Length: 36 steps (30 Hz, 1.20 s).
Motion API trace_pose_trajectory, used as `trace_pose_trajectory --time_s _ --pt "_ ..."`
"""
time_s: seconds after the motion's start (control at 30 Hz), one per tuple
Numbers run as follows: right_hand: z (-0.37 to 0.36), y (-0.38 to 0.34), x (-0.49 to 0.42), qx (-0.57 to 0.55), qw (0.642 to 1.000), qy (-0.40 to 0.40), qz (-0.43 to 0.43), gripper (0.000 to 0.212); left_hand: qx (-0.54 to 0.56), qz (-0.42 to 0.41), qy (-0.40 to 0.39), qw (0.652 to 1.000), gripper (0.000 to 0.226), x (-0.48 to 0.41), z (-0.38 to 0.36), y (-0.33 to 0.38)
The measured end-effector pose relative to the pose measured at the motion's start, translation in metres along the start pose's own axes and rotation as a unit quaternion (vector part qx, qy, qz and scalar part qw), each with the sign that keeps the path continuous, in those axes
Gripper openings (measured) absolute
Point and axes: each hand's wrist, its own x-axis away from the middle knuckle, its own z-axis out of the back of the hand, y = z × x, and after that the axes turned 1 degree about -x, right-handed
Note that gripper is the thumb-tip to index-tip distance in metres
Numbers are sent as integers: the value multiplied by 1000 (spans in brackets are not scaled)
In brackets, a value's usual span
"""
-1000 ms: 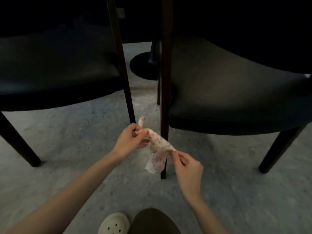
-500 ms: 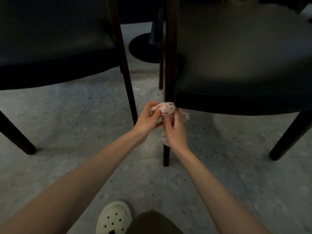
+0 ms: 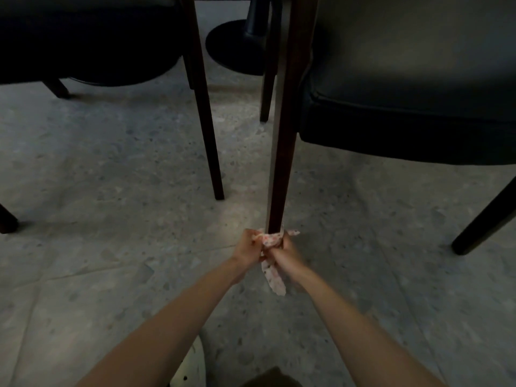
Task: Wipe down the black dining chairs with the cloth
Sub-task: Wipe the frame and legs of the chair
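Note:
Two black dining chairs stand on the floor, one at the left (image 3: 83, 37) and one at the right (image 3: 413, 88). The right chair's dark wooden front leg (image 3: 282, 152) runs down the middle of the view. A white cloth with small red dots (image 3: 272, 238) is wrapped round the foot of that leg, and a tail of it hangs toward me. My left hand (image 3: 248, 245) grips the cloth on the left side of the leg. My right hand (image 3: 284, 254) grips it on the right side. The leg's foot is hidden behind the cloth and my hands.
The floor is grey speckled stone (image 3: 111, 191). The left chair's front leg (image 3: 209, 141) stands close by on the left. A black round table base (image 3: 237, 43) sits between the chairs at the back. My white shoe (image 3: 190, 367) and knee are at the bottom edge.
Both hands have slid the cloth down the right chair's front leg, from just under the seat to near the floor. My view has dropped lower and closer.

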Motion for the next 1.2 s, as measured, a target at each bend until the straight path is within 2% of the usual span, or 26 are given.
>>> trace_pose_trajectory --time_s 0.07,0.17,0.3,0.37,0.43,0.53,0.6,0.67,0.9,1.1,1.2 --pt "0 7 -1 9 1000 3 -12 34 8 12 3 1000 10 0 -2 -9" --pt "5 4 2 61 996 48 36 24 5 -17 16 1000 22 4 2 -2" --pt "16 -34 25 72 981 132 120 17 44 -37 20 998 12 26 16 45" --pt "21 -60 42 74 973 168 138 2 50 -48 8 998 14 45 25 77" --pt "24 -93 67 81 971 187 122 9 53 -43 -2 998 12 71 35 110" --pt "25 -142 113 98 984 134 61 14 10 -27 -12 1000 4 117 51 157" --pt "28 -177 143 100 988 110 47 10 8 -19 -5 1000 4 151 62 185" --pt "34 -218 174 115 987 91 60 4 21 -16 8 1000 7 188 73 218" --pt "76 -370 308 133 988 19 77 11 53 -27 16 998 3 345 91 349" --pt "127 -477 433 128 981 -21 144 12 5 -101 23 995 19 485 92 441" --pt "159 -510 485 125 976 -10 176 18 4 -129 20 991 23 539 87 475"
